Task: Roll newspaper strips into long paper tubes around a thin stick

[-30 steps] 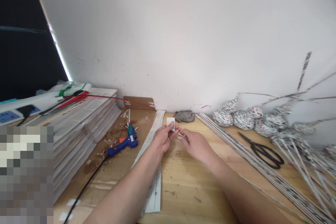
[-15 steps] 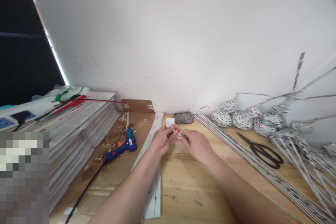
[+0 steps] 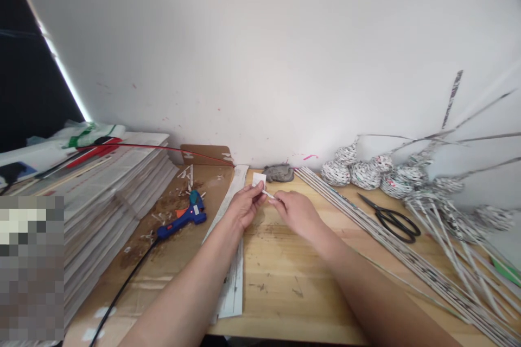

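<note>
My left hand [image 3: 245, 207] is closed on a paper strip [image 3: 259, 178], whose white end stands up above the thumb. From that strip a thin rolled paper tube [image 3: 269, 195] runs across to my right hand [image 3: 296, 216], which pinches it between thumb and fingertips. A thin rod [image 3: 401, 277] shows beyond my right forearm, slanting to the lower right; whether it joins the tube is hidden by the arm. Under my left forearm lies a pile of long newspaper strips [image 3: 234, 295].
Left are a blue glue gun [image 3: 179, 220] on stained cardboard [image 3: 142, 284] and a tall newspaper stack [image 3: 122, 195]. Grey cloth [image 3: 278, 173] lies by the wall. Finished paper tubes [image 3: 391, 246], black scissors [image 3: 393, 222] and woven paper shapes [image 3: 366, 173] are on the right.
The view has shifted slightly, so the surroundings sit higher and further left. A thin white length of tube shows more plainly between my hands, and more of the rod shows past my right forearm.
</note>
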The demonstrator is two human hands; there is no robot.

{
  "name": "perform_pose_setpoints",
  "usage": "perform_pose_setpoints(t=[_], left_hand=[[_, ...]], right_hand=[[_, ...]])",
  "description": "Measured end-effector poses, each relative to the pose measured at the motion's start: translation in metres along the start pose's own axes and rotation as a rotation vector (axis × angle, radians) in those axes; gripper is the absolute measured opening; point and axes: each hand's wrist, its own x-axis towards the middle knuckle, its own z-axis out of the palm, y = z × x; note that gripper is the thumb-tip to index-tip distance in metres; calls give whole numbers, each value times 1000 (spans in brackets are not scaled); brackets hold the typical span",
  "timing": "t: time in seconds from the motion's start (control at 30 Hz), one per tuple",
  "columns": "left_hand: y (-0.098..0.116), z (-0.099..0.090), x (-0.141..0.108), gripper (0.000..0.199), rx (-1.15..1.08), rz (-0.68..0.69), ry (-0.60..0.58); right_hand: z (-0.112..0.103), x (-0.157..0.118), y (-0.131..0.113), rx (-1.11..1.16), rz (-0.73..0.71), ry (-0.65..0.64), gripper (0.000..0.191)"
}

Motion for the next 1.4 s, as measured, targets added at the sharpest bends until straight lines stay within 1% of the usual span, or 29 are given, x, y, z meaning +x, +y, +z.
perform_pose_setpoints(t=[0.07, 0.17, 0.2, 0.23, 0.33, 0.37, 0.4, 0.47, 0.53, 0.6, 0.63, 0.67, 0.7, 0.8, 0.83, 0.87, 0.93, 1.03, 1.07, 1.1, 1.13, 1.17, 1.27, 1.3, 1.33, 1.37, 1.4], left_hand=[[0, 0, -1, 6, 11, 2, -26], [1, 2, -3, 6, 34, -10, -78], [1, 2, -3, 6, 37, -14, -86], [2, 3, -3, 6, 37, -14, -85], [3, 3, -3, 7, 44, 2, -29], [3, 2, -3, 9, 52, 7, -8], [3, 2, -3, 10, 62, 11, 4], [3, 2, -3, 12, 71, 9, -6], [3, 2, -3, 11, 59, 4, -39], [2, 3, -3, 9, 42, -2, -60], [1, 2, -3, 8, 38, -4, -64], [1, 2, -3, 8, 36, -4, -64], [1, 2, -2, 7, 35, -5, -58], [1, 1, -1, 7, 22, 1, -18], [1, 1, -1, 7, 14, 5, -13], [2, 1, -1, 7, 7, 5, -15], [2, 2, -1, 7, -5, -1, -27], [3, 3, -3, 4, -9, -25, -50], [3, 3, -3, 4, -8, -33, -64], [4, 3, -3, 4, -9, -35, -77], [4, 3, -3, 4, -11, -32, -88], [4, 3, -3, 4, -13, -25, -91], [5, 2, -3, 6, -17, -3, -86], [5, 1, -3, 7, -15, 0, -93], [5, 1, -3, 7, -12, -1, -108], [6, 0, -3, 8, -7, -3, -128], [6, 0, -3, 8, -4, -5, -151]], right_hand=[[1, 1, 2, 82, 16, -59, 38], [1, 2, 5, 325, 90, -253, 44], [0, 2, 5, 349, 101, -279, 45], [0, 2, 4, 320, 95, -260, 45], [-1, 0, 0, 52, 31, -67, 38], [-1, -1, -2, -22, 23, -24, 36], [-2, -1, -3, -54, 22, -13, 36], [-1, 0, -3, 12, 25, -48, 36], [-1, 2, 0, 197, 45, -134, 37], [-1, 3, 3, 385, 95, -249, 41], [-1, 3, 4, 434, 117, -293, 43], [-1, 3, 4, 432, 125, -310, 44], [-1, 2, 3, 376, 114, -289, 44], [0, -2, -2, 42, 52, -118, 39], [0, -2, -3, -33, 44, -80, 38], [0, -2, -3, -54, 40, -67, 37], [0, -1, -2, 61, 55, -116, 39], [-1, 2, 3, 411, 167, -300, 44], [-2, 3, 4, 506, 213, -362, 45], [-2, 3, 4, 563, 245, -398, 45], [-2, 3, 4, 567, 249, -390, 44], [-2, 2, 3, 519, 224, -334, 42], [-1, -1, -1, 271, 87, -58, 34], [-1, -1, -2, 250, 55, -19, 33], [0, -1, -2, 292, 52, -37, 34], [1, -1, -1, 390, 78, -106, 36], [2, 1, 1, 522, 118, -206, 38]])
